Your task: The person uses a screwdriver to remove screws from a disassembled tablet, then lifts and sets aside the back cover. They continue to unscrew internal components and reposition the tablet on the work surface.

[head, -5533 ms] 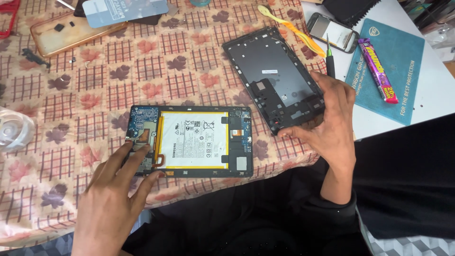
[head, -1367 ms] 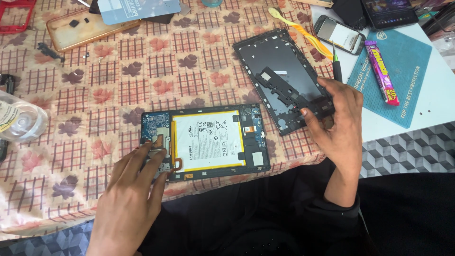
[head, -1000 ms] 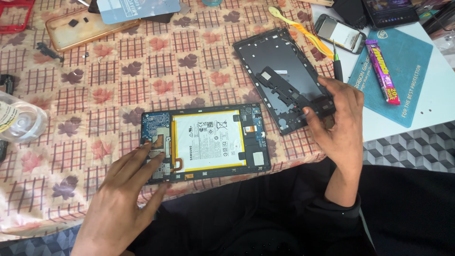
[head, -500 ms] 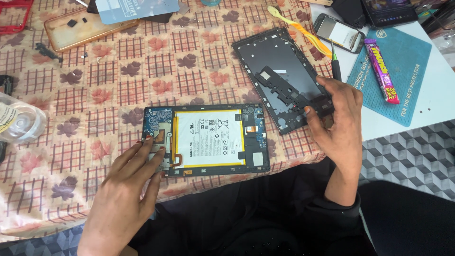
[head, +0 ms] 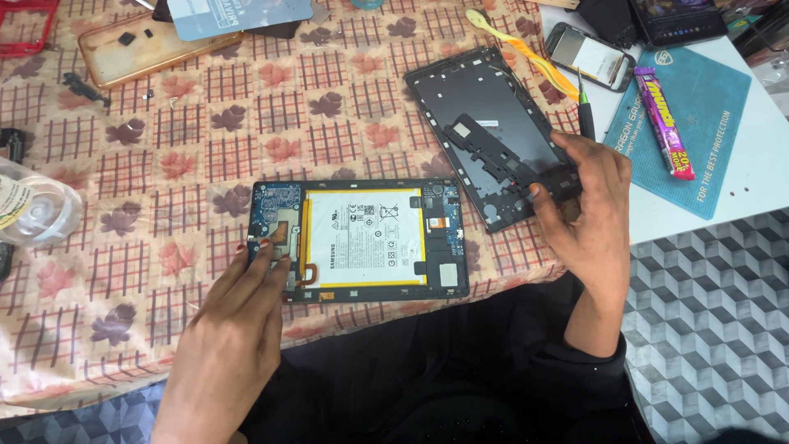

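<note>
An opened tablet (head: pixel 362 240) lies on the checked tablecloth, its white battery and blue circuit boards showing. My left hand (head: pixel 238 329) rests on its left end, fingertips pressing on the board there, holding nothing. The tablet's black back cover (head: pixel 493 136) lies inside up to the right. My right hand (head: pixel 588 218) sits at the cover's near right corner, fingers curled over its edge and gripping it.
A teal work mat (head: pixel 707 140) with a wrapped candy bar (head: pixel 664 123) lies at right, beside a small phone (head: pixel 590 56), a yellow pry tool (head: pixel 522 53) and a green-tipped screwdriver (head: pixel 585 115). A clear plastic bottle (head: pixel 33 210) lies at left; phone cases at the back.
My left fingertips shifted slightly on the tablet's left board. My right hand stayed on the back cover's corner. The view drifted a little.
</note>
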